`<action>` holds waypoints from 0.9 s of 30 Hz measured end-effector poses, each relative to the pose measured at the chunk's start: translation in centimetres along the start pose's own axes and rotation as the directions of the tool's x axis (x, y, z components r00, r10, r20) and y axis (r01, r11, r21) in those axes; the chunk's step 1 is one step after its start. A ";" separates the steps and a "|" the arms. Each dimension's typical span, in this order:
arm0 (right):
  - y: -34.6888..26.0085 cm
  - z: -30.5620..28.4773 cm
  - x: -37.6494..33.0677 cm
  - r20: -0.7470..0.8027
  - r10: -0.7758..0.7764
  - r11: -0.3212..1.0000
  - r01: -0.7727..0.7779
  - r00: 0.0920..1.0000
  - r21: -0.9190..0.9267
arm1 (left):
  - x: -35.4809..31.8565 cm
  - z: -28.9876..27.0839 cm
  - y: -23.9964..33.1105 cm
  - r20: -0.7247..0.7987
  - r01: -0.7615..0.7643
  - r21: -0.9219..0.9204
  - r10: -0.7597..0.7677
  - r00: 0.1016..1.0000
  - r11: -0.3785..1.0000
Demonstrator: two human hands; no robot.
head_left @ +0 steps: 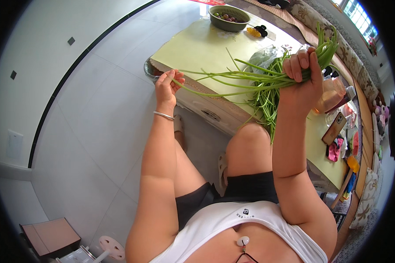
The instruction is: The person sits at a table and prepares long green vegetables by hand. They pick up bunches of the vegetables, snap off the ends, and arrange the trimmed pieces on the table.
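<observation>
A bunch of long, thin green vegetable stalks (250, 79) stretches sideways over the table edge. My right hand (303, 72) is closed around its thick end, where the stalks bend upward above the fist. At the left, the thumb and fingers of my left hand (167, 87) pinch the thin tips of one or two stalks. Below the bunch, a heap of similar green stalks (267, 103) lies on the table next to a clear plastic bag (264, 57), some hanging past the edge toward my knee.
On the pale yellow table (186, 48) stand a green basket of round fruit (229, 19), a dark hair clip (261, 30), a jar (330, 94) and a phone (334, 129). A bin (151, 70) sits by its left corner. A patterned sofa (351, 52) runs behind.
</observation>
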State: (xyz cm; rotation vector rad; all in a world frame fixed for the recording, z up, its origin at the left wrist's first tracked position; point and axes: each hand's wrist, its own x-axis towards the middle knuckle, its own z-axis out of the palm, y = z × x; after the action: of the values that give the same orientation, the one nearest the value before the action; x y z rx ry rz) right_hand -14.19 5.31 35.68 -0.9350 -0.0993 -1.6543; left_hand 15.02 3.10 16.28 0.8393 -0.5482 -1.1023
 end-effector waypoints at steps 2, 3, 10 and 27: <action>0.9 0.6 -0.3 -0.051 -0.005 0.998 0.002 0.999 -0.066 | -0.4 -0.2 0.5 0.003 0.010 -0.041 -0.009 1.000 0.999; 1.0 1.1 -0.1 -0.068 -0.022 0.995 0.015 0.997 -0.100 | -0.4 0.0 0.6 0.010 0.018 -0.066 -0.018 1.000 0.998; 7.2 0.8 -1.6 -0.212 0.385 0.808 -0.439 0.898 -0.393 | -0.6 0.7 4.7 0.081 -0.113 0.094 0.106 0.991 0.989; 18.7 -7.3 -0.2 -0.200 0.692 0.634 -0.716 0.694 -0.291 | 1.2 6.9 1.8 0.469 0.104 0.472 -0.350 0.811 0.875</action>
State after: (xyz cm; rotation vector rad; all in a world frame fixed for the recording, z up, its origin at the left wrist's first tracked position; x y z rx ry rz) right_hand -1.97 -4.41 23.09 -1.0030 0.5779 -0.9566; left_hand 11.28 0.20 21.74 0.9891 -1.2290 -1.4928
